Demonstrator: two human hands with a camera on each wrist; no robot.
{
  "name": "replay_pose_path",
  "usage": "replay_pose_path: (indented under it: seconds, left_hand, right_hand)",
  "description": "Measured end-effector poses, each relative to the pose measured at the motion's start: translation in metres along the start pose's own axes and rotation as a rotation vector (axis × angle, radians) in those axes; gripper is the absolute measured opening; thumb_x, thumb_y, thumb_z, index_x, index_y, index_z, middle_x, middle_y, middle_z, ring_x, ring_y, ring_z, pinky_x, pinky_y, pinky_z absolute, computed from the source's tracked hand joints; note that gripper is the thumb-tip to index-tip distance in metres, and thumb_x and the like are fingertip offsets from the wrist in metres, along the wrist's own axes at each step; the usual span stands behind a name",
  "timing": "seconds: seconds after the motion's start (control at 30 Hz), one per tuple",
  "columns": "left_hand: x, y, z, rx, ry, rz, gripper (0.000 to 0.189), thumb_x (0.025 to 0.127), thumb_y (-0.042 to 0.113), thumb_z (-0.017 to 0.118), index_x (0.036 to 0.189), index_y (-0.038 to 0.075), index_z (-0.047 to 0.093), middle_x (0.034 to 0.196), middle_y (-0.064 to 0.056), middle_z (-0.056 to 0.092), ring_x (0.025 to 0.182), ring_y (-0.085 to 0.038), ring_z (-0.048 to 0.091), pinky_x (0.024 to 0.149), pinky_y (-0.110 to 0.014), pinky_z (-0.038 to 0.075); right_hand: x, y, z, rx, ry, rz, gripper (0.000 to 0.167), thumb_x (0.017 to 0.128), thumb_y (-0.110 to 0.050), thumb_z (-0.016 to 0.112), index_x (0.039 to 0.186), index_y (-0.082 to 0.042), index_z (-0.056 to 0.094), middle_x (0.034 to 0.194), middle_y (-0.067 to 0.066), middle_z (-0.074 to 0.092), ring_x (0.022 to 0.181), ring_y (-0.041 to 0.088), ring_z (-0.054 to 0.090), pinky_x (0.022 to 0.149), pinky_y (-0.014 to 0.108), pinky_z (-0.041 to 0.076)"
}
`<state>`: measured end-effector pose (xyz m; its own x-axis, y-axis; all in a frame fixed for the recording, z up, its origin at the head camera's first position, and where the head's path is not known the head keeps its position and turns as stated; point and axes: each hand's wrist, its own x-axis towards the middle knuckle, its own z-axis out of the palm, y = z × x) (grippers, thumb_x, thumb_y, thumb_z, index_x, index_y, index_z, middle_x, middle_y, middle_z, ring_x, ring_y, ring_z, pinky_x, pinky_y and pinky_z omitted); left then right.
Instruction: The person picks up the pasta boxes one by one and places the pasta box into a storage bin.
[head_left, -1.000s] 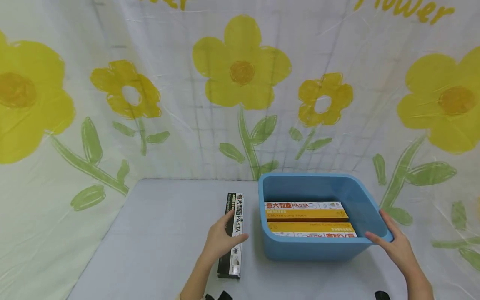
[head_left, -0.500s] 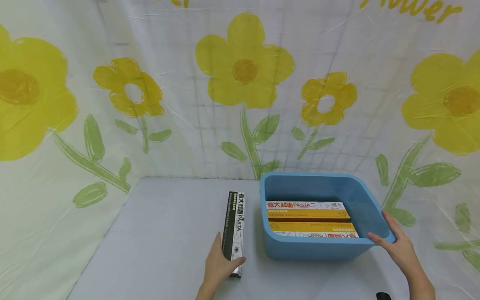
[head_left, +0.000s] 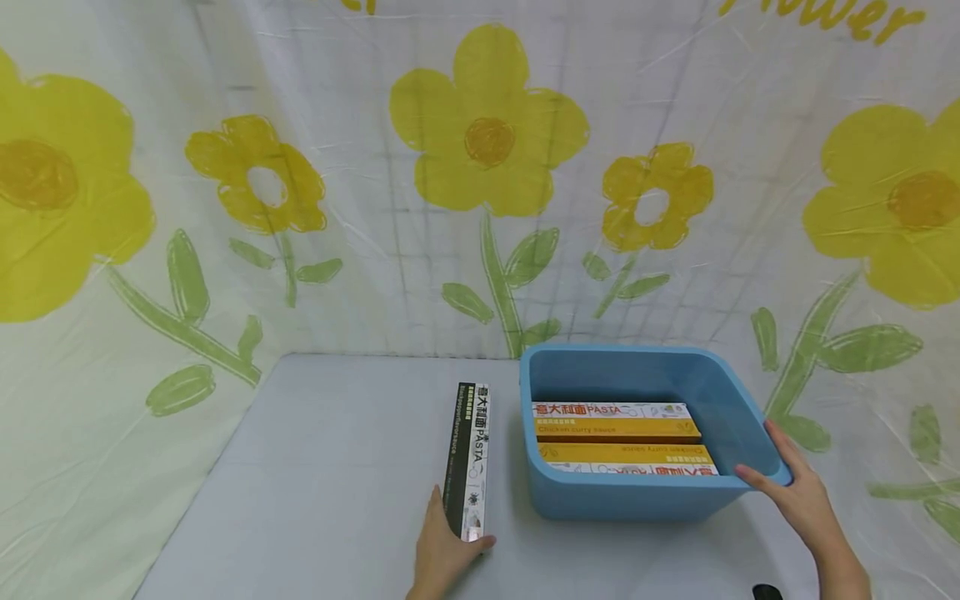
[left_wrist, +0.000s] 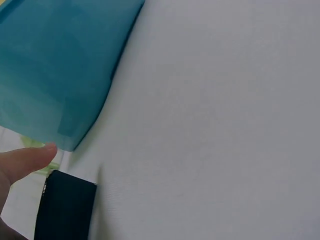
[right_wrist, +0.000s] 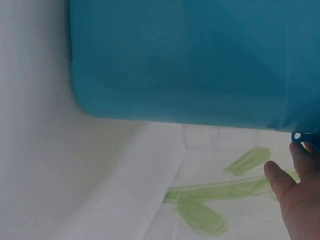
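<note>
A long black-and-white pasta box (head_left: pixel 467 458) lies on the table to the left of a blue plastic bin (head_left: pixel 622 498). My left hand (head_left: pixel 442 550) is at the box's near end, fingers along its left side and thumb past its right edge. In the left wrist view, the straight thumb (left_wrist: pixel 32 159) stands apart from the box's dark end (left_wrist: pixel 65 210). My right hand (head_left: pixel 798 496) holds the bin's rim at the near right corner. Fingertips (right_wrist: pixel 300 152) touch the rim in the right wrist view. Two yellow-and-white pasta boxes (head_left: pixel 615 425) lie side by side inside the bin.
The table (head_left: pixel 315 467) has a white cover. Behind and beside it hangs a pale curtain (head_left: pixel 360 292) printed with yellow flowers. A small black object (head_left: pixel 767 592) shows at the bottom edge on the right.
My left hand has drawn back along the black pasta box from its middle to its near end. The box stays in place, and my right hand remains on the bin's rim.
</note>
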<state>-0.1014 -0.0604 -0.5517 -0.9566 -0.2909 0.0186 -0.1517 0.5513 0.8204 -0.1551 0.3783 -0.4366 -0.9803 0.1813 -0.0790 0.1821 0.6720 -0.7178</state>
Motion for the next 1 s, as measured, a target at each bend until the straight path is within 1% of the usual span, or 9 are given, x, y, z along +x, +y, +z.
replay_pose_path:
  seconds: [0.13, 0.23, 0.47, 0.6, 0.73, 0.87, 1.0]
  left_hand:
    - [-0.0012, -0.0011, 0.0032, -0.015, 0.001, 0.011, 0.114, 0.052, 0.024, 0.093, 0.138, -0.018, 0.032, 0.134, -0.038, 0.045, 0.118, -0.052, 0.049, 0.094, -0.06, 0.042]
    - [-0.0012, -0.0006, 0.0048, -0.02, 0.013, 0.006, 0.113, 0.052, 0.022, 0.093, 0.138, -0.019, 0.033, 0.132, -0.038, 0.046, 0.117, -0.052, 0.05, 0.094, -0.06, 0.042]
    - [0.0005, 0.0037, 0.0052, -0.033, 0.033, -0.038, 0.11, 0.053, 0.023, 0.092, 0.138, -0.018, 0.035, 0.129, -0.036, 0.05, 0.112, -0.05, 0.054, 0.092, -0.059, 0.044]
    - [0.001, 0.004, 0.007, -0.03, 0.055, -0.063, 0.108, 0.051, 0.019, 0.093, 0.137, -0.017, 0.037, 0.126, -0.035, 0.053, 0.108, -0.048, 0.056, 0.09, -0.058, 0.046]
    - [0.0011, 0.0029, 0.0088, -0.038, 0.082, -0.072, 0.105, 0.05, 0.015, 0.092, 0.136, -0.016, 0.04, 0.122, -0.035, 0.056, 0.104, -0.046, 0.059, 0.088, -0.057, 0.047]
    - [0.0007, 0.0008, 0.0086, -0.064, 0.12, -0.062, 0.101, 0.047, 0.01, 0.089, 0.134, -0.014, 0.044, 0.118, -0.031, 0.06, 0.097, -0.041, 0.062, 0.086, -0.054, 0.048]
    - [0.0008, -0.0007, 0.0051, -0.072, 0.138, -0.083, 0.097, 0.045, 0.007, 0.086, 0.133, -0.01, 0.049, 0.11, -0.027, 0.064, 0.086, -0.033, 0.063, 0.079, -0.05, 0.05]
  right_hand:
    - [0.0003, 0.0001, 0.0001, -0.004, -0.003, 0.003, 0.096, 0.093, -0.04, 0.063, 0.154, -0.017, -0.008, 0.156, 0.03, -0.008, 0.132, 0.065, 0.007, 0.094, 0.078, 0.021]
    - [0.0005, 0.0001, -0.0001, -0.007, -0.009, 0.008, 0.096, 0.093, -0.04, 0.062, 0.154, -0.017, -0.008, 0.155, 0.031, -0.008, 0.132, 0.065, 0.007, 0.094, 0.078, 0.021]
    - [0.0006, -0.0001, -0.0009, -0.01, -0.01, 0.021, 0.096, 0.093, -0.041, 0.062, 0.154, -0.017, -0.009, 0.155, 0.03, -0.01, 0.132, 0.065, 0.007, 0.093, 0.078, 0.021]
    - [0.0006, -0.0002, -0.0004, -0.01, -0.004, 0.016, 0.096, 0.093, -0.041, 0.062, 0.154, -0.017, -0.008, 0.155, 0.03, -0.009, 0.132, 0.065, 0.007, 0.093, 0.078, 0.022]
    - [0.001, -0.0005, 0.0001, -0.008, -0.006, 0.019, 0.096, 0.093, -0.041, 0.062, 0.154, -0.017, -0.008, 0.156, 0.03, -0.009, 0.133, 0.064, 0.007, 0.094, 0.078, 0.021]
    - [0.0014, -0.0015, 0.0002, -0.002, -0.013, 0.024, 0.097, 0.093, -0.041, 0.062, 0.154, -0.017, -0.009, 0.156, 0.03, -0.01, 0.133, 0.064, 0.006, 0.094, 0.078, 0.021]
    - [0.0004, -0.0019, -0.0001, 0.0, -0.014, 0.017, 0.096, 0.093, -0.04, 0.062, 0.154, -0.016, -0.009, 0.156, 0.03, -0.009, 0.133, 0.064, 0.006, 0.093, 0.078, 0.021]
